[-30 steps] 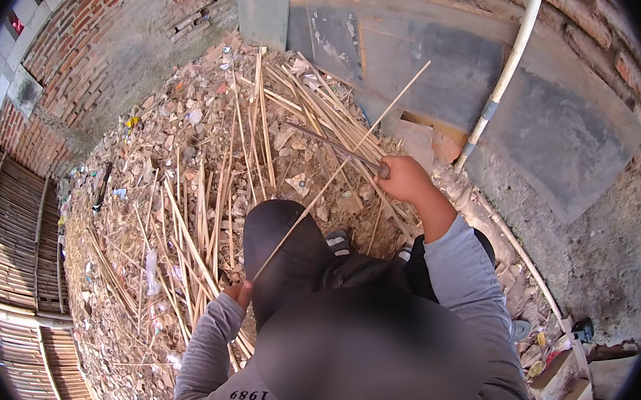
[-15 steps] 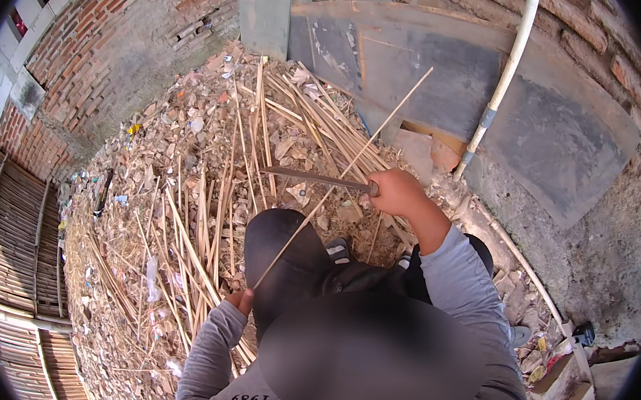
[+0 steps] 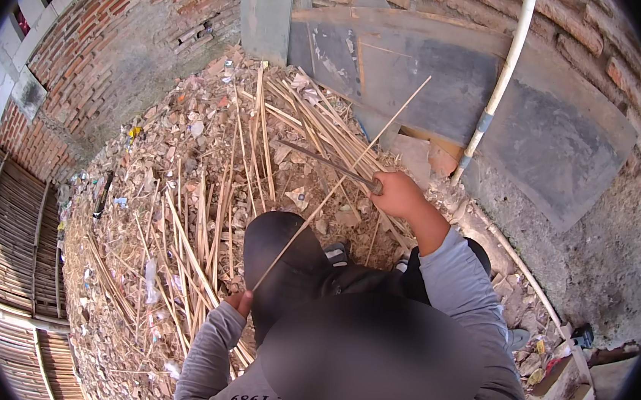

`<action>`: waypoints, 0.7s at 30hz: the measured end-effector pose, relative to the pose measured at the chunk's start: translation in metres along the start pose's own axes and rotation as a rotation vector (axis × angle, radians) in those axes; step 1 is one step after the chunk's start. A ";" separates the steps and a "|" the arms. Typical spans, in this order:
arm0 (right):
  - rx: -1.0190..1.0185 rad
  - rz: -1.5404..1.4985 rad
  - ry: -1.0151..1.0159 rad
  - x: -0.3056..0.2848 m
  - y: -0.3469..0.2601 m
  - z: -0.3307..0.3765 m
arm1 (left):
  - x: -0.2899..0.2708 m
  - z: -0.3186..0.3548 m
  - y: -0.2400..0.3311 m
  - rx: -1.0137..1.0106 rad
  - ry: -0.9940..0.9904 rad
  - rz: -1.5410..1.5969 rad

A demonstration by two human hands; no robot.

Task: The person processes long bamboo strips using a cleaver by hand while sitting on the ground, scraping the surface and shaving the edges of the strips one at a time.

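Observation:
My left hand [image 3: 239, 302] is closed around the near end of a long, thin bamboo strip [image 3: 296, 240]. The strip slants over my left knee, its far end raised toward the upper right. In my right hand [image 3: 401, 196] is the handle of a long-bladed knife [image 3: 317, 156], fingers wrapped round it. The dark blade points left and away from me, seen nearly edge-on, and crosses the strip close to my right fist. Whether blade and strip touch, I cannot tell.
Loose bamboo strips [image 3: 334, 129] lie on rubble-strewn ground ahead, with more strips [image 3: 199, 239] to my left. A pale pipe [image 3: 497, 93] and grey panels [image 3: 438, 77] stand against the brick wall. A bamboo slat screen [image 3: 9, 226] is at far left, wooden pieces [image 3: 575, 386] at lower right.
The knife has turned in my right hand: its tip has swung farther from me and the blade shows narrower. The strip's far end has dipped slightly. My left hand has stayed in place.

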State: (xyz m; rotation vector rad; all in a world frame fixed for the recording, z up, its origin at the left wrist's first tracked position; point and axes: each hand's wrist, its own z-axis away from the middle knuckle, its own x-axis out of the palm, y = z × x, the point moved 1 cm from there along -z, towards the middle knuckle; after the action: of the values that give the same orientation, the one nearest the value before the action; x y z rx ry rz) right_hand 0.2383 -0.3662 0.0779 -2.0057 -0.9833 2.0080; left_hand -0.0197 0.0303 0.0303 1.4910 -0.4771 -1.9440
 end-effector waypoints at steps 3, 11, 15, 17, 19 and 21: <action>-0.064 0.047 -0.091 -0.001 -0.019 0.004 | 0.000 0.002 -0.007 -0.011 0.008 0.018; -0.096 -0.033 -0.094 0.003 -0.014 0.004 | -0.002 0.005 0.011 0.000 -0.001 0.052; -0.126 -0.050 -0.105 0.002 -0.013 0.004 | -0.005 0.007 0.021 0.003 -0.018 0.068; -0.123 -0.052 -0.108 0.002 -0.013 0.004 | -0.006 0.007 0.022 -0.010 -0.025 0.065; -0.119 -0.057 -0.112 0.002 -0.013 0.004 | -0.007 0.008 0.022 -0.024 -0.028 0.057; -0.116 -0.064 -0.117 0.001 -0.015 0.004 | -0.004 0.007 0.016 -0.002 -0.002 0.058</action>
State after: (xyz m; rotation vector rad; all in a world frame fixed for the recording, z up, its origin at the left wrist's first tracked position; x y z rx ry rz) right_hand 0.2292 -0.3553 0.0841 -1.9034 -1.1985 2.0999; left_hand -0.0218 0.0202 0.0454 1.4581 -0.5133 -1.9008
